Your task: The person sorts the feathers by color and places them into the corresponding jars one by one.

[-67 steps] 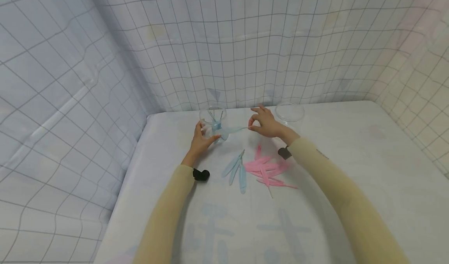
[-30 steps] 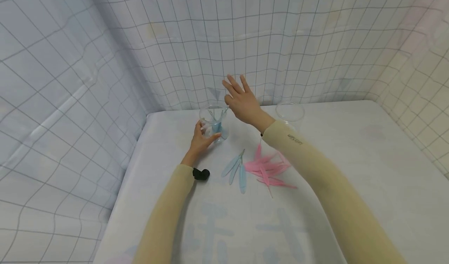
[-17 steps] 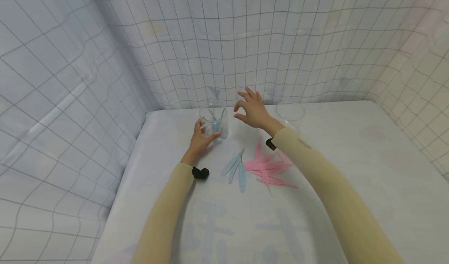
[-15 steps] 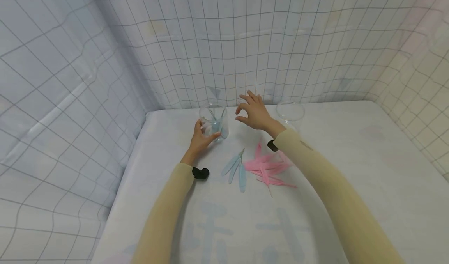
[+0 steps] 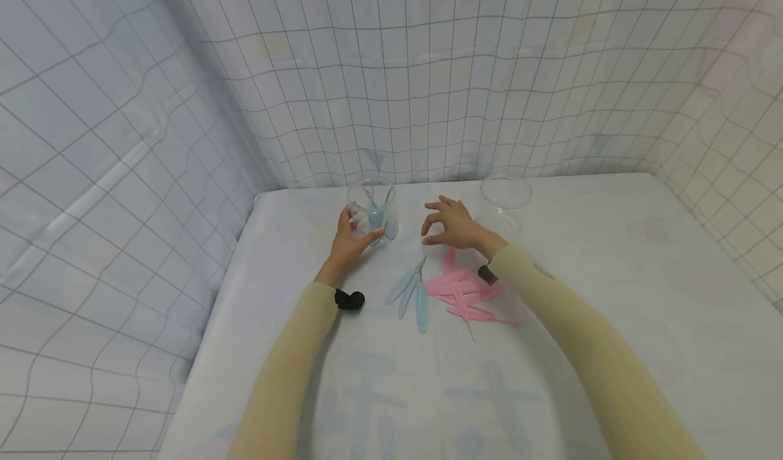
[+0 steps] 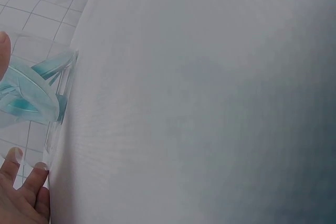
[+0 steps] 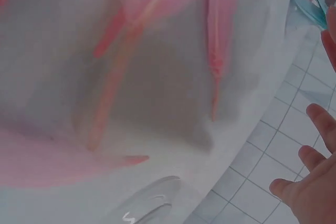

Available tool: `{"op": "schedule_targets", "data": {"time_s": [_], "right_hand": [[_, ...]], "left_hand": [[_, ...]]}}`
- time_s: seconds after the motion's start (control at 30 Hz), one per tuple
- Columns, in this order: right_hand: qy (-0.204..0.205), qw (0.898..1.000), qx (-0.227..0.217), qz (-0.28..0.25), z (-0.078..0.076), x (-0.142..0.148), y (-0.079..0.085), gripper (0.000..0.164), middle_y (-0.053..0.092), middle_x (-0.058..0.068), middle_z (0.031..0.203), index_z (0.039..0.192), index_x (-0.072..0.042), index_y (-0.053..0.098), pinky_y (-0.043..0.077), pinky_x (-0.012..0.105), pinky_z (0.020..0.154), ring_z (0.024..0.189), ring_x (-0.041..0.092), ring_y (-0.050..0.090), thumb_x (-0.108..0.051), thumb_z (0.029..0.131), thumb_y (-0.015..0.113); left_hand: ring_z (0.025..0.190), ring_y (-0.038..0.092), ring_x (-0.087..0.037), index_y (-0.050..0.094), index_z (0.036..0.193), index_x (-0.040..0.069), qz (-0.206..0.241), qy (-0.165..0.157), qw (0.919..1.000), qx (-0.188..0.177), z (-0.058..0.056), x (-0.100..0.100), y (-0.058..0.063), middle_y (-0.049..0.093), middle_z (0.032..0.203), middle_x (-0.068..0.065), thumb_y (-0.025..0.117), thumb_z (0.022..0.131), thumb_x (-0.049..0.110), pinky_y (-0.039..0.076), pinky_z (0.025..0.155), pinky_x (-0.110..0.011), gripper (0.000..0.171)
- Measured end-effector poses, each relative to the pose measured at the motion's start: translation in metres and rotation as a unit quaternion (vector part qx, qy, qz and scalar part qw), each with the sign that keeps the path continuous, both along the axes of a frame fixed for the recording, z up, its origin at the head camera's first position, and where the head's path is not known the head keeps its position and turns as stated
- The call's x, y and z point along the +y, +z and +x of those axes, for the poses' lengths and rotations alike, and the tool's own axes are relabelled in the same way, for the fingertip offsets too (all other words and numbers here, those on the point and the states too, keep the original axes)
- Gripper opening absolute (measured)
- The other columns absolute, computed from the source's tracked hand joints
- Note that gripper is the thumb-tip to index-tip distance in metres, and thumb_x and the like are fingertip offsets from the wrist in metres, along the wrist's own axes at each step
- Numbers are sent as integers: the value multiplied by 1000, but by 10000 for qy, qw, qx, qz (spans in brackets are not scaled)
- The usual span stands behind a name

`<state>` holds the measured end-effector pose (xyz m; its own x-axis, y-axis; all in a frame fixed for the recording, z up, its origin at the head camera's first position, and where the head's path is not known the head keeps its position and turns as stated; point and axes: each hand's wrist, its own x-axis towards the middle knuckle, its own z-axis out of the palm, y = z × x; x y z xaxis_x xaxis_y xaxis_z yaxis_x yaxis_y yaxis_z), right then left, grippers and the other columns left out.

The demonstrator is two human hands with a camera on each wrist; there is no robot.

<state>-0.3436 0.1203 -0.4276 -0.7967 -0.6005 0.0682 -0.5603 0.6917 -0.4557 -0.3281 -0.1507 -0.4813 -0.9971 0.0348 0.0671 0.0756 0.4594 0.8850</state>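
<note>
My left hand grips a clear plastic cup around its lower part, thumb in front and fingers behind. Several light blue feathers stand inside the cup, quills up. My right hand hovers over the table to the right of that cup, thumb and index finger apart with nothing between them. Below it on the table lie a few loose blue feathers, fanned out with their quills together. Beside them, to the right, is a heap of pink feathers, partly under the right wrist.
A second clear cup stands at the back right, behind the right hand. The white table ends at a grid-patterned cloth hanging behind it and at both sides.
My right hand carried a blue feather left to the cup and let it go there. Since then it has drawn back right and down toward the loose feathers. The left hand stayed put.
</note>
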Motion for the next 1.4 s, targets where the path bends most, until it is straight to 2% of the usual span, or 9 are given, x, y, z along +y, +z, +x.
{"op": "schedule_targets", "data": {"time_s": [0.43,0.67,0.97,1.13,1.4], "right_hand": [[323,9979,-512,249,8,3,-22,9,35,17,147,89,-22,72,0,65,104,139,42,7,-27,82,75],[363,9965,-738,162,10,1,-25,7,33,19,148,86,-22,71,-1,67,103,139,44,5,-24,81,76],[386,9943,-906,415,10,0,-24,7,27,17,151,83,-22,67,-6,67,102,140,43,-1,-24,84,74],[528,9928,-964,484,10,0,-23,7,24,17,152,85,-19,65,-8,66,102,139,43,-3,-23,86,71],[812,9885,-1115,622,13,2,-25,8,19,17,154,85,-21,60,-12,64,102,139,42,-8,-21,93,63]], "left_hand": [[137,24,-33,5,151,13,-31,16,10000,-39,0,0,1,15,153,-14,72,83,41,26,107,-48,100],[138,24,-33,5,151,13,-54,-12,10000,-24,0,0,-1,14,153,-14,72,83,41,26,107,-47,99],[137,24,-35,8,150,14,-74,-31,9999,74,-1,0,0,16,153,-14,72,83,41,26,107,-49,97],[137,25,-33,7,151,15,-71,-37,10000,50,-1,-1,0,16,153,-12,72,84,41,26,106,-49,97],[138,25,-31,4,152,16,-103,-58,9999,-61,-1,-2,0,13,155,-10,71,83,45,27,106,-50,100]]}}
